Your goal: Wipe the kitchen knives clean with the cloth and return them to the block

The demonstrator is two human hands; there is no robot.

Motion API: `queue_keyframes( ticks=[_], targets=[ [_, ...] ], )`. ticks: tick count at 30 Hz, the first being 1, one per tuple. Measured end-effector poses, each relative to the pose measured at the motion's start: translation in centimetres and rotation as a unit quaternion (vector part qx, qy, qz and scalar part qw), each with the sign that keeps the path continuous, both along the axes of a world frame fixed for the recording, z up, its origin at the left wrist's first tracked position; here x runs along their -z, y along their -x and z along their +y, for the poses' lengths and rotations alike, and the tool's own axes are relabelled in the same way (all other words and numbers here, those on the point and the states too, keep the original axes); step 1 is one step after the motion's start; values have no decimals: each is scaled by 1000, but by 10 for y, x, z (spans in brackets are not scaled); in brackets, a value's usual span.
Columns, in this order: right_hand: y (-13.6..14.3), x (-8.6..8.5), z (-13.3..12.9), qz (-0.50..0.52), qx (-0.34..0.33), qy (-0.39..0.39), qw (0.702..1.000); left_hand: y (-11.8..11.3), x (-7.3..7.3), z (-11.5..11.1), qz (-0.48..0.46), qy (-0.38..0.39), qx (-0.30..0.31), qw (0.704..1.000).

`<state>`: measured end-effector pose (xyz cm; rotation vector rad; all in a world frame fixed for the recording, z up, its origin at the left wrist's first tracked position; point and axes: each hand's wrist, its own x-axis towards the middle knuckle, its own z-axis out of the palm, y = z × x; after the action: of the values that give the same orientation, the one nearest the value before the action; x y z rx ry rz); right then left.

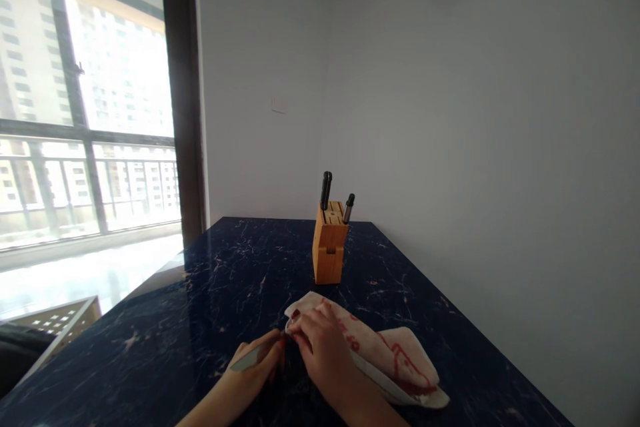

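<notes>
A knife with a pale, shiny blade lies across my left hand, whose fingers are closed round its handle end. Close beside it, my right hand pinches the near left edge of a white cloth with red markings. The cloth is folded and spreads to the right, partly under my right hand and forearm. Both hands almost meet at the knife's handle end, which the fingers mostly hide. Behind the cloth stands a wooden knife block, upright, with a few dark-handled tools in its slots.
The dark blue marbled table runs back to a grey wall. A perforated chair with something dark on it stands at the lower left, below a large window.
</notes>
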<state>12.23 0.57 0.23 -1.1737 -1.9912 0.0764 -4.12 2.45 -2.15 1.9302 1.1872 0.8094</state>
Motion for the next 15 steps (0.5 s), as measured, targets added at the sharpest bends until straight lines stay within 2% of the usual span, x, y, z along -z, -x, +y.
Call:
queue_keyframes(
  ticks=[3,10,15],
  targets=[
    [1,0,0,-8,25,5,1000,0,-3,0,-17,17,8,1000],
    [-17,1,11,-64,144,27,987,1,-4,4,-33,49,-1,998],
    [-31,3,17,-68,182,47,980,4,-3,5,-33,52,10,998]
  ],
)
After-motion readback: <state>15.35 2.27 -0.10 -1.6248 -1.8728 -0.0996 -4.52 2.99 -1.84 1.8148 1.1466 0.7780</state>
